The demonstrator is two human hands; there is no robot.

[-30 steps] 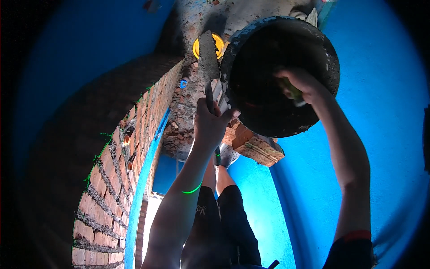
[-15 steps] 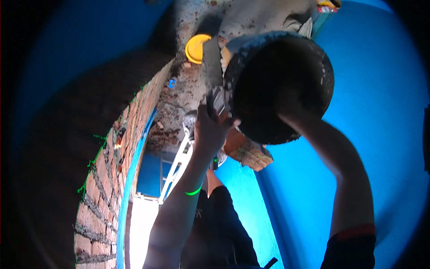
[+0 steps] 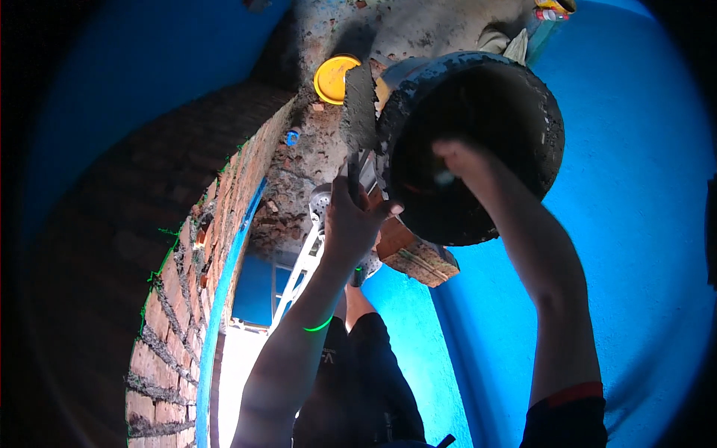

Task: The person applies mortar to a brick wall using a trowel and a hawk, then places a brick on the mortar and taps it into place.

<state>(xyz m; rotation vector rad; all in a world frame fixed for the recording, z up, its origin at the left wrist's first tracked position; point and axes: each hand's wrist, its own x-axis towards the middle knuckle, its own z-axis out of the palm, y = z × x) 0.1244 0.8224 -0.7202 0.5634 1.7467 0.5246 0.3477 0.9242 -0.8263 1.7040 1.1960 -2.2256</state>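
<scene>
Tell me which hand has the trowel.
The left hand: it grips the trowel by its dark handle, outside the black bucket. The right hand instead reaches inside the bucket, and blur hides whether it holds anything.

Left of the bucket (image 3: 414, 79) was the trowel (image 3: 361, 108), then the lid (image 3: 331, 80) and, farthest, the brick wall (image 3: 166, 334). The right hand (image 3: 464, 160) was in the bucket's mouth, the block (image 3: 418, 260) on its near side.

The rough grey floor (image 3: 429, 30) carries a round yellow disc (image 3: 330, 80) far off, a small blue object (image 3: 292, 138) nearer and left, and reddish-brown rubble (image 3: 278, 216) nearest
</scene>
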